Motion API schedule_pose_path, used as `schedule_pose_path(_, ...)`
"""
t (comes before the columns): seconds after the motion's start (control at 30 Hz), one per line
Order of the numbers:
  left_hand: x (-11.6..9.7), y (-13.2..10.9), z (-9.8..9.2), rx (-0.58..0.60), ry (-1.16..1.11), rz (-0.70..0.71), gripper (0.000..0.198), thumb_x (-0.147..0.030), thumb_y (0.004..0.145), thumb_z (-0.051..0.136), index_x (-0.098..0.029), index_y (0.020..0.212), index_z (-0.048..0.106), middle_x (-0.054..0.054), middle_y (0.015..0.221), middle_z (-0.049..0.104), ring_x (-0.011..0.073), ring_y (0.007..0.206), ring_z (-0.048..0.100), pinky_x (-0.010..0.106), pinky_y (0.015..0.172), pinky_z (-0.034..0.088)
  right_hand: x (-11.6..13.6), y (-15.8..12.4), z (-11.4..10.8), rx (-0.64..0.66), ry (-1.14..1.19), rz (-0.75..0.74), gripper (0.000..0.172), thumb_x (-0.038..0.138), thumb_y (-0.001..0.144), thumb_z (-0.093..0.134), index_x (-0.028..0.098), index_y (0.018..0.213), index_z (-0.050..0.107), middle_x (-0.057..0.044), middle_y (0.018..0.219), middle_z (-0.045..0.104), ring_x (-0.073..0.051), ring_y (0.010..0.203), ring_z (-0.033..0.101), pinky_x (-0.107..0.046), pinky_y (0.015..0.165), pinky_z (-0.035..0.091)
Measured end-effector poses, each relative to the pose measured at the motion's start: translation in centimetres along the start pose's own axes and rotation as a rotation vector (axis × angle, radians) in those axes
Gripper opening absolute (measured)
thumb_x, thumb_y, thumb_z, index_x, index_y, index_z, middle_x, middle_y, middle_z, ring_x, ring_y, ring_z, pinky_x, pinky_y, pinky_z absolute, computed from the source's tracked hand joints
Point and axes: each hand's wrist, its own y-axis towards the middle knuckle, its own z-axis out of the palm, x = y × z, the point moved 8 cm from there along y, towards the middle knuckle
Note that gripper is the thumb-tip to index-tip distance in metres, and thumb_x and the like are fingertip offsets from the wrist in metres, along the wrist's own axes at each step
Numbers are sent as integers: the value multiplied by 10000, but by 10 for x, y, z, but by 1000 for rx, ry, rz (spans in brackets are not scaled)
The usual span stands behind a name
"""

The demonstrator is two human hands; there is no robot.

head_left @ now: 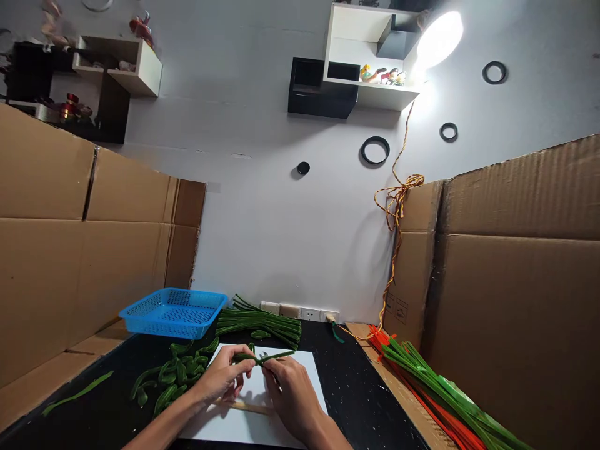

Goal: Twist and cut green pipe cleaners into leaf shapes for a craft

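Your left hand [229, 375] and right hand [293, 389] both pinch the green fuzzy strip [281, 355] over the white board [307, 381], and it sticks out past your right hand, almost level with the far edge of the bench [360, 387].

The sheet [307, 369] lies toward the front edge of the counter [349, 387], with a stick [250, 408] on it. A strip pile [180, 370] lies left of the sheet; a basket [164, 326] occupies the rear left corner; a strip bundle [262, 325] lies behind the sheet, near the rear edge.
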Motion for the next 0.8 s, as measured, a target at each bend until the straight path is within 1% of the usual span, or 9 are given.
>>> schedule_pose_path(0.1,-3,-2,1,22,38,22,562,-687,679,810,-194,771,557,-73,490,513,68,311,428,166,307,227,-1,0,3,13,13,-9,238,93,980,564,206,799,667,-11,759,733,-160,688,652,-256,656,341)
schedule_pose_path(0.17,-4,-2,2,36,12,33,601,-720,671,812,-196,792,545,-77,505,514,66,322,438,159,309,226,-2,0,6,22,26,-8,233,95,983,565,205,805,668,-13,774,738,-163,705,657,-257,668,349)
schedule_pose_path(0.27,-2,-1,4,57,-74,0,668,-740,594,851,-198,818,531,-80,573,528,71,336,472,161,294,233,-4,1,6,18,34,4,223,94,984,565,203,822,673,-21,802,741,-175,739,661,-261,672,351)
schedule_pose_path(0.37,0,-1,6,75,-142,-47,694,-721,546,882,-205,843,527,-87,581,519,76,350,484,163,292,249,-5,1,5,18,44,8,226,90,990,549,197,833,673,-29,825,738,-182,757,663,-264,679,362)
schedule_pose_path(0.43,0,-3,6,78,-161,-67,678,-690,553,891,-207,871,538,-86,576,522,79,369,494,159,303,253,-4,1,4,22,47,15,229,88,994,546,195,838,674,-33,841,740,-186,772,666,-265,689,370)
schedule_pose_path(0.53,-2,-5,4,52,-155,-82,637,-640,571,894,-204,886,554,-78,583,540,78,381,495,155,317,237,-2,1,2,32,33,19,224,90,998,555,194,841,677,-35,838,738,-191,775,664,-271,687,369)
schedule_pose_path(0.67,-6,-7,2,31,-129,-89,560,-573,571,887,-191,837,576,-64,580,554,85,376,498,164,326,237,2,1,0,49,15,1,209,96,1002,568,188,850,679,-38,832,737,-192,770,662,-276,694,381)
schedule_pose_path(0.73,-9,-7,0,9,-138,-76,499,-533,572,870,-176,774,586,-58,557,544,83,361,490,173,326,253,4,2,0,54,9,-19,193,106,1002,580,188,863,686,-39,830,735,-195,778,664,-278,708,393)
schedule_pose_path(0.8,-7,-8,0,16,-155,-105,445,-494,579,848,-172,744,590,-53,535,533,89,350,485,180,319,229,6,2,0,65,20,-46,197,123,1019,566,189,880,689,-40,834,737,-193,783,665,-278,722,406)
